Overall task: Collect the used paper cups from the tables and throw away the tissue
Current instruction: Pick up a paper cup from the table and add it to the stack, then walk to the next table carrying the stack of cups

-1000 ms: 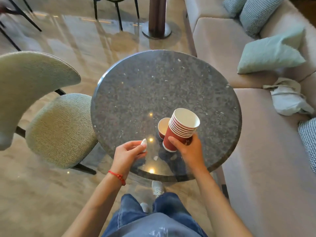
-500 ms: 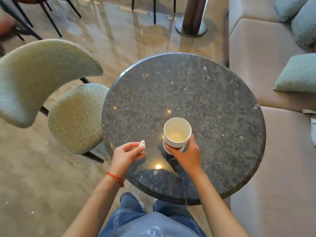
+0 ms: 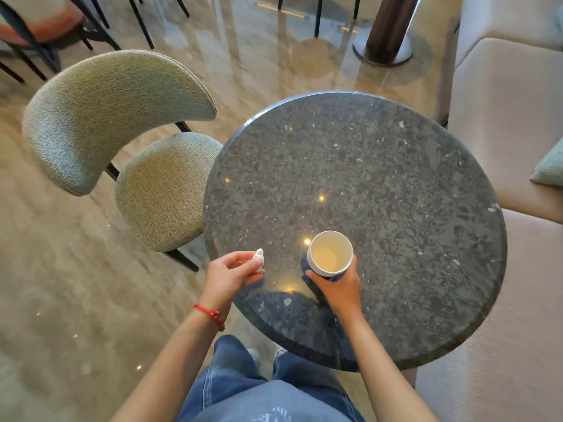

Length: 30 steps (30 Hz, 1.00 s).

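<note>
My right hand (image 3: 338, 287) grips a stack of paper cups (image 3: 330, 252), seen straight from above: a white rim and a cream inside, held upright over the near part of the round dark granite table (image 3: 380, 178). Only the top cup's mouth shows; the cups beneath are hidden. My left hand (image 3: 231, 274), with a red string at the wrist, pinches a small crumpled white tissue (image 3: 259, 256) at the table's near left edge.
A green upholstered chair (image 3: 122, 129) stands close to the table's left side. A beige sofa (image 3: 511, 117) runs along the right with a green cushion (image 3: 550, 166). Black chair legs and a dark column base (image 3: 387, 41) stand on the glossy floor behind.
The stack went from tilted beside a single cup to upright over it; that cup is no longer visible. The view has swung left, pushing the sofa toward the frame's edge.
</note>
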Tool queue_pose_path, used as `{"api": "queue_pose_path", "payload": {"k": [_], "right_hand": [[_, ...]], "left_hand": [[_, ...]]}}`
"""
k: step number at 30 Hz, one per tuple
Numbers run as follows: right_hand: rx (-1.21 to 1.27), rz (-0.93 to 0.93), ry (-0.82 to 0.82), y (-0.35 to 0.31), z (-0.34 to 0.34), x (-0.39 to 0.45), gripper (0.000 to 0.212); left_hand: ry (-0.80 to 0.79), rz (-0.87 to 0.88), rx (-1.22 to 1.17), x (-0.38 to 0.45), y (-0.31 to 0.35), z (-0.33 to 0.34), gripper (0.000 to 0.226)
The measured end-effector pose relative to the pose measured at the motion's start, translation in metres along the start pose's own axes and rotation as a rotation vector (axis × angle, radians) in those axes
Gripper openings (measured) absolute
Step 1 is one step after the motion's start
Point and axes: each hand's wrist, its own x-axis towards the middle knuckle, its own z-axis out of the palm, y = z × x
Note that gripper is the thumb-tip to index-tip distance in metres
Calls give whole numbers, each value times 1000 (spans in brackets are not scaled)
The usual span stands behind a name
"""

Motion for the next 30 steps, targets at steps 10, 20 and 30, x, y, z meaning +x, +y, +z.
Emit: {"api": "queue_pose_path", "payload": {"k": [10,20,30], "right_hand": [[106,-59,-161,-33,19,-13,67],[115,-179,-682,-104,131,-59,58],[42,-250,-978,-169,307,-151,56]], "left_hand": [[94,3,-66,-10,-7,-31,11],[354,88,-328,-40,0,-140,7],[587,187,-525,-75,3,-330,4]]}}
